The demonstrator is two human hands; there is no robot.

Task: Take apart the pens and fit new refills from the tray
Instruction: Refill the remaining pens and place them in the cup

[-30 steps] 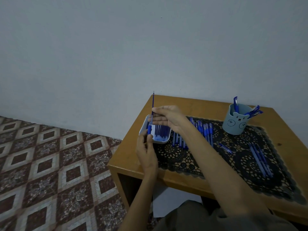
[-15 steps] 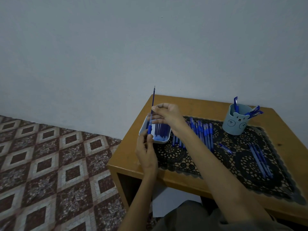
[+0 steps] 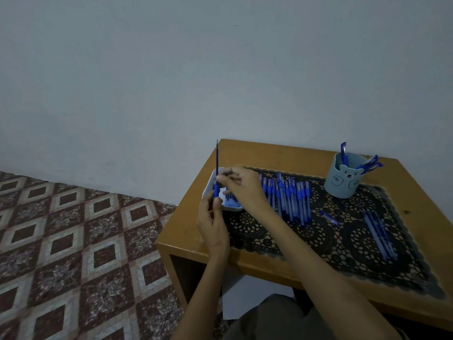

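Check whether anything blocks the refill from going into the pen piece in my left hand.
Nothing visible does. The right hand pinches the refill upright, in line with the blue pen piece the left hand holds; where they meet is hidden.

Dim room corner, small table set against wall.
Plain pale grey painted wall point(image 3: 220, 69) across upper frame; brown-and-cream diamond-patterned tiled floor point(image 3: 61, 241) at left; orange-brown rectangular wooden table point(image 3: 282, 155) at right, dark open recess under top, black openwork lace mat point(image 3: 348, 249) covering most of it; low, flat light.
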